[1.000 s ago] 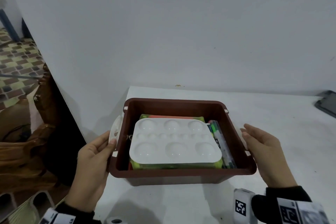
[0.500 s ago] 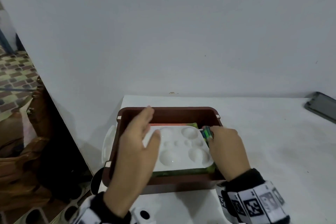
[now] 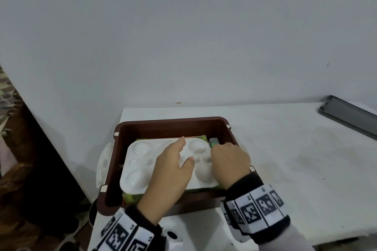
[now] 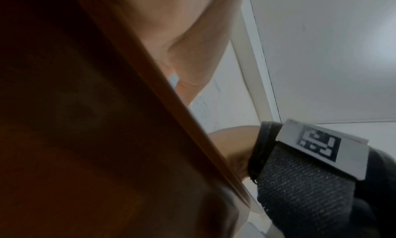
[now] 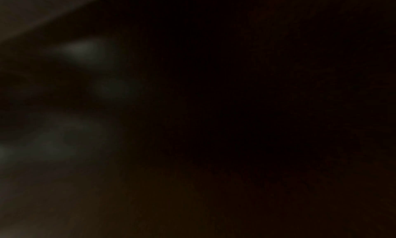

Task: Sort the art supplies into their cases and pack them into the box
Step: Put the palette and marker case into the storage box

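Note:
A brown box (image 3: 173, 120) stands at the table's left end. In it a white paint palette (image 3: 140, 161) lies on top of a green case (image 3: 131, 198). My left hand (image 3: 183, 149) rests flat on the palette with straight fingers. My right hand (image 3: 226, 155) is down in the box's right side, over a marker pack whose green end (image 3: 213, 142) sticks out beyond the knuckles; its fingers are hidden. The left wrist view shows only the box wall (image 4: 107, 123) and my palm (image 4: 188, 38). The right wrist view is dark.
A second white palette-like piece (image 3: 104, 162) leans outside the box's left wall. A dark flat tray (image 3: 346, 116) lies at the back right. The white table (image 3: 295, 159) ends just left of the box, with dark wooden furniture (image 3: 24, 169) below.
Both hands left the box's outer sides and went inside. The left hand then slid right across the palette, and the right hand sank lower over the markers.

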